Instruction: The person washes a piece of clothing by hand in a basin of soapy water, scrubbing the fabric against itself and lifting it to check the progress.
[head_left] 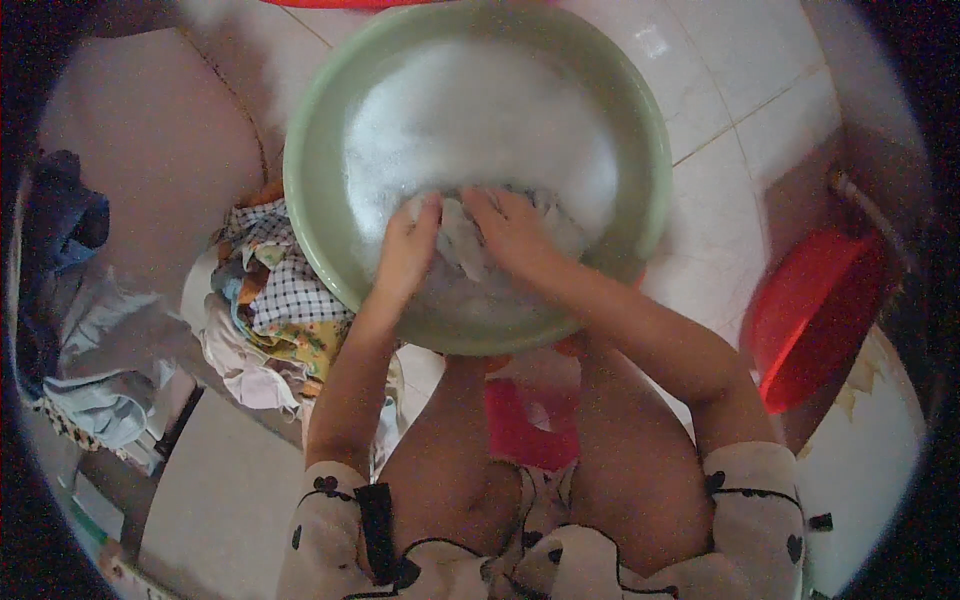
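A large pale green basin (pixel 305 190) stands on the tiled floor in front of me, with white suds (pixel 470 110) covering the water in it. Both my hands are in its near half, on a wet light grey garment (pixel 462 240). My left hand (pixel 410 238) has its fingers curled into the cloth. Close beside it, my right hand (pixel 510 232) grips the same garment with bent fingers. Part of the garment spreads to the right of that hand, and the rest is hidden by suds and water. The fingertips are partly sunk in the cloth.
A heap of clothes (pixel 290 290), with checked and yellow patterned pieces, lies against the basin's left side. Farther left are more garments (pixel 110 350). A red basin (pixel 820 310) leans at the right, near a hose (pixel 865 200). Something pink (pixel 530 425) sits between my legs.
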